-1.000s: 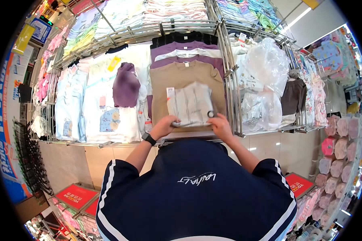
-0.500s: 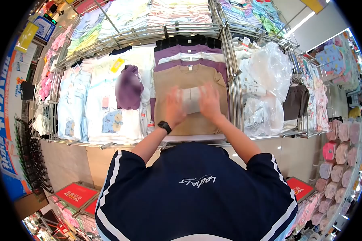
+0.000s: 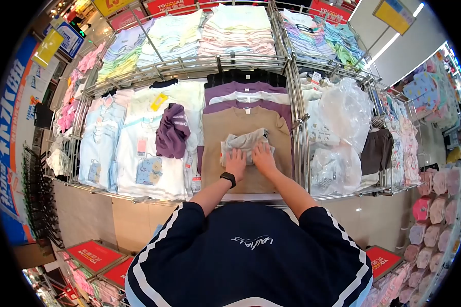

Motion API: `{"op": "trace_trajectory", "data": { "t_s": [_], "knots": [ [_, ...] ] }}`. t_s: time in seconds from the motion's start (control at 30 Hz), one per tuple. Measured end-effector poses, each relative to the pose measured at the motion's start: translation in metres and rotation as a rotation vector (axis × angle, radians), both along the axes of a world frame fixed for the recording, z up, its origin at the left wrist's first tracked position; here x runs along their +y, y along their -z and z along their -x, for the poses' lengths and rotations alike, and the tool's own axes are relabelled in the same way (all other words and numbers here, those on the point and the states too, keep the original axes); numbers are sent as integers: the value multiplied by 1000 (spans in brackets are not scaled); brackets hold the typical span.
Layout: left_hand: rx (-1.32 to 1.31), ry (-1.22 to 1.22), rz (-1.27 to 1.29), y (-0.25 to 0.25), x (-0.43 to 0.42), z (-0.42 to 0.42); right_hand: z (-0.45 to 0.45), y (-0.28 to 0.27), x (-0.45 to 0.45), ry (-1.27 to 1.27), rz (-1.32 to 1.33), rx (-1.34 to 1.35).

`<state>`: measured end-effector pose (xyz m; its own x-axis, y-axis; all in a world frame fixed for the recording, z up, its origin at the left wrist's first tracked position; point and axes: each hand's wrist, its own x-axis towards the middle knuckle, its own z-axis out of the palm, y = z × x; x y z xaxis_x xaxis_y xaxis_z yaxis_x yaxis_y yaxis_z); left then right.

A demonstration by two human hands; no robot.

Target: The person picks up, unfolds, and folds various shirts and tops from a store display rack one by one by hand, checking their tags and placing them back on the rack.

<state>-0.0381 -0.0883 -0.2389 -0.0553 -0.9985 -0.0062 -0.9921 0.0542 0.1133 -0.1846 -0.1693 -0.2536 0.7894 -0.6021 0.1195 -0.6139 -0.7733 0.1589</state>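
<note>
A light grey garment (image 3: 247,140), folded into a small bundle, lies on the brown shirt (image 3: 215,125) at the front of the middle stack. My left hand (image 3: 235,163) rests on the bundle's left part, palm down with fingers spread. On its right part lies my right hand (image 3: 263,156), its fingers also apart and flat. Both hands touch the cloth. Purple, white and black shirts are layered behind the brown one. A crumpled purple garment (image 3: 172,131) sits left of the stack, on white shirts (image 3: 161,181).
Metal rack rails (image 3: 301,133) separate the stacks. Clear plastic bags (image 3: 346,110) and dark shorts (image 3: 376,148) lie to the right. Light blue clothes (image 3: 100,143) are at the left. Folded clothes (image 3: 235,38) fill the shelf behind. Red signs (image 3: 93,255) stand by my sides.
The grey garment has gone from hanging between both hands to a smaller folded bundle on the brown shirt. My hands have moved forward onto it. The camera view has tilted up.
</note>
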Motion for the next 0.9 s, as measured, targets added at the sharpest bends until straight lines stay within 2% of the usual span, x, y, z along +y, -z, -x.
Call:
{"op": "trace_trajectory", "data": {
  "t_s": [0.07, 0.17, 0.27, 0.3, 0.33, 0.37, 0.4, 0.43, 0.47, 0.53, 0.6, 0.67, 0.83, 0.9],
  "knots": [
    [24, -24, 97, 3, -2, -3, -6, 3, -5, -98, -15, -55],
    [251, 9, 257, -6, -7, -12, -11, -40, -5, -243, -230, -220],
    [709, 107, 24, -28, -11, -39, -14, -114, -12, -313, -512, -280],
    [878, 207, 107, -45, -6, -41, -12, -131, -12, -324, -591, -302],
    [844, 136, -5, -62, 4, -43, -10, -137, -8, -336, -677, -325],
    [806, 62, -111, -79, 14, -45, -8, -132, -6, -326, -754, -481],
    [765, -19, -212, -90, 23, -48, -5, -132, -3, -246, -662, -610],
    [837, 6, -132, -93, 31, -52, -3, -133, 2, -169, -571, -735],
    [893, -132, -111, -92, 41, -58, 0, -131, 8, -89, -481, -857],
    [997, -405, -67, -89, 68, -72, 13, -115, 18, 205, -519, -982],
    [1233, -662, 192, -91, 96, -89, 30, -98, 33, 453, -732, -1098],
    [1474, -897, 415, -96, 121, -108, 54, -80, 49, 493, -815, -1024],
    [1508, -1181, 1059, -80, 147, -144, 91, -50, 77, 504, -911, -871],
    [1578, -1514, 951, -37, 153, -166, 97, -37, 78, 519, -851, -696]
  ]
}}
